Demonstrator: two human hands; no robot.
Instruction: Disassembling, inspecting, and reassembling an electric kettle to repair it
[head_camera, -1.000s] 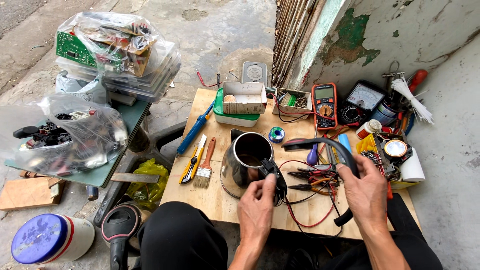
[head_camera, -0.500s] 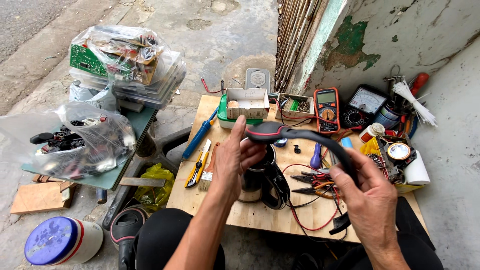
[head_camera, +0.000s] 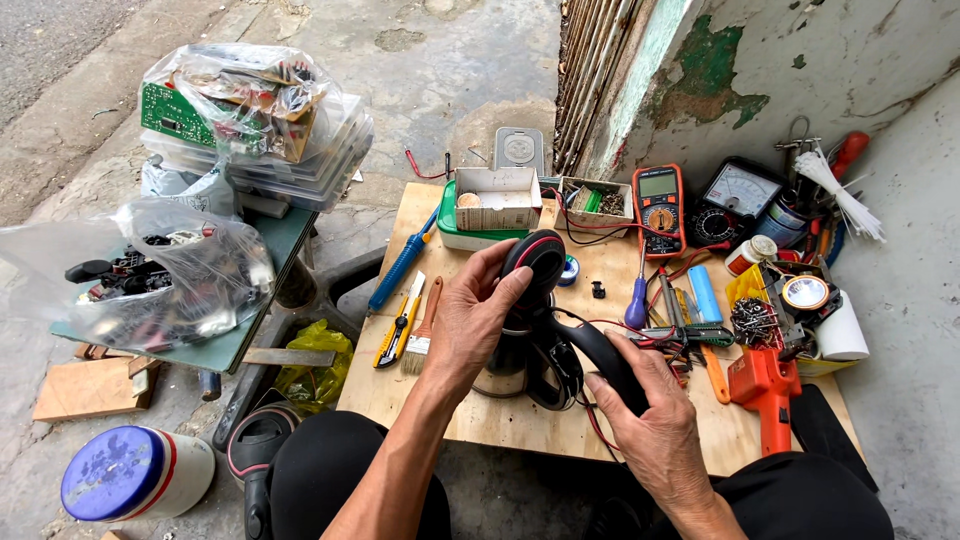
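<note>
Both hands clamped on black kettle handle (head_camera: 560, 300) above steel kettle (head_camera: 510, 365) on wooden table (head_camera: 470, 415): left hand (head_camera: 470, 320) gripping its rounded top, right hand (head_camera: 650, 420) wrapped around lower end.

Left hand (head_camera: 470, 320) raised, fingers curled in a grip; right hand (head_camera: 655, 425) lower, palm down, fingers clamped.
</note>
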